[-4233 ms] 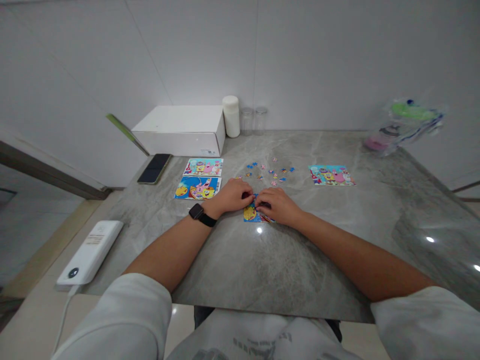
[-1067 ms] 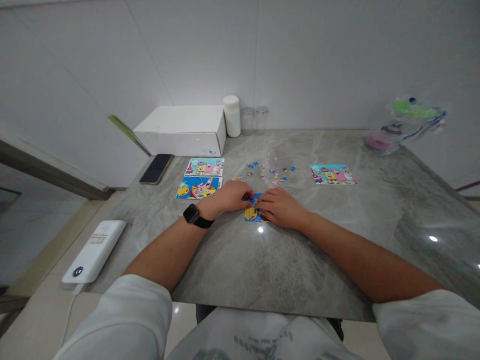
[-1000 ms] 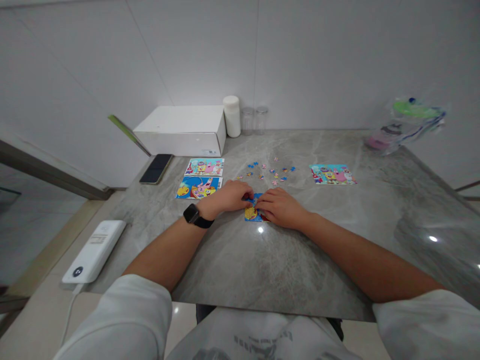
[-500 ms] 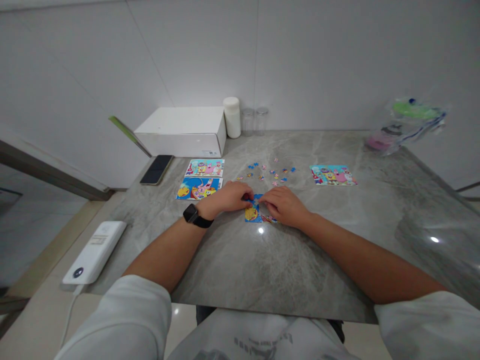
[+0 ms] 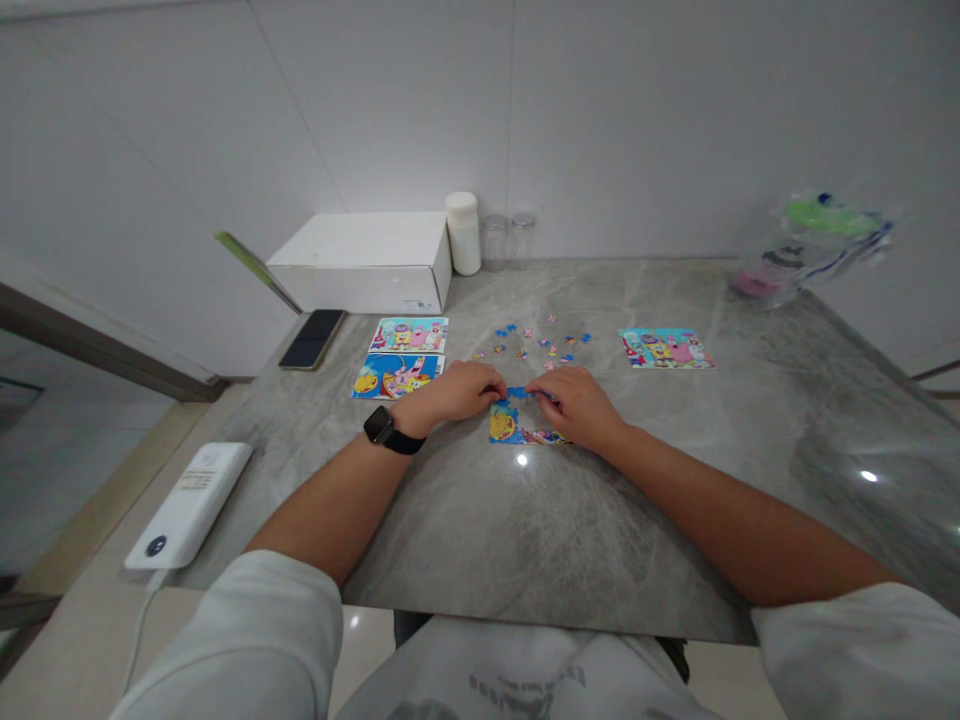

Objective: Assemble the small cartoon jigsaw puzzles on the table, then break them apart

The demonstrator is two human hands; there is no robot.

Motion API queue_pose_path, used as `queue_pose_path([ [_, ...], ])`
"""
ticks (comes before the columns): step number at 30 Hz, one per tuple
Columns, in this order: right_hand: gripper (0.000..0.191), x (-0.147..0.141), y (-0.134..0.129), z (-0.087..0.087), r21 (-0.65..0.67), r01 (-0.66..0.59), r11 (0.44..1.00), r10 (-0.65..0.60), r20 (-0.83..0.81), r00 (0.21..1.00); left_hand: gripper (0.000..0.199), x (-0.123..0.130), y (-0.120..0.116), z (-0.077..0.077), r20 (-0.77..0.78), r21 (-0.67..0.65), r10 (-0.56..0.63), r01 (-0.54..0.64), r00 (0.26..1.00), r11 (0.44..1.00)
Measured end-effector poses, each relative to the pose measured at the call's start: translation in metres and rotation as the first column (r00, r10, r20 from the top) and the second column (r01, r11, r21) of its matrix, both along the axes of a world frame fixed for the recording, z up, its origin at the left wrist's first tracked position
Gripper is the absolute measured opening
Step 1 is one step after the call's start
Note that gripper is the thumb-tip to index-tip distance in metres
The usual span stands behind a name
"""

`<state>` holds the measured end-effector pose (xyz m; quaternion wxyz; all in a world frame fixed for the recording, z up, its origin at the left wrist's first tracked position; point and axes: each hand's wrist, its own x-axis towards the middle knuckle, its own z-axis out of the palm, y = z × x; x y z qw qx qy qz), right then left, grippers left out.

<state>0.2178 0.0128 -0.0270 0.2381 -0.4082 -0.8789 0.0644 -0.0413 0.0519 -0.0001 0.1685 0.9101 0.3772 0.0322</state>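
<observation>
At the puzzle (image 5: 503, 426), left hand (image 5: 469, 390) and right hand (image 5: 579, 403) sit apart along its far edge, grips unclear. Loose pieces (image 5: 570, 341) lie beyond.

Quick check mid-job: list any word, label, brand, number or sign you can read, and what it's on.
None can be read for certain.
White box: dark print on its front, too small to read.
White device: printed lines on its top, too blurred.
Shirt: grey lettering, too blurred.
Partly assembled puzzle: no wording can be made out.
</observation>
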Motion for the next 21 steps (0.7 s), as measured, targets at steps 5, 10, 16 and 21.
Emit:
queue_pose_path([
  [5,0.023,-0.002,0.003,0.003,-0.053,0.017,0.998,-0.014,0.048,0.999,0.023,-0.001,-0.002,0.004,-0.010,-0.018,-0.012,0.012,1.000,1.000],
  [10,0.022,-0.001,0.011,0.024,-0.153,-0.023,0.988,0.051,0.183,0.982,0.023,-0.003,-0.003,0.008,-0.019,-0.042,-0.016,0.015,1.000,0.999],
  [16,0.022,-0.006,0.016,0.042,-0.248,0.019,0.969,0.061,0.310,0.949,0.028,-0.006,-0.002,0.002,-0.009,-0.035,-0.026,0.026,1.000,0.999],
  [21,0.023,-0.021,0.014,0.035,-0.278,0.038,0.960,0.051,0.305,0.951,0.029,-0.006,-0.002,0.003,-0.025,-0.036,-0.038,0.037,0.999,0.999],
])
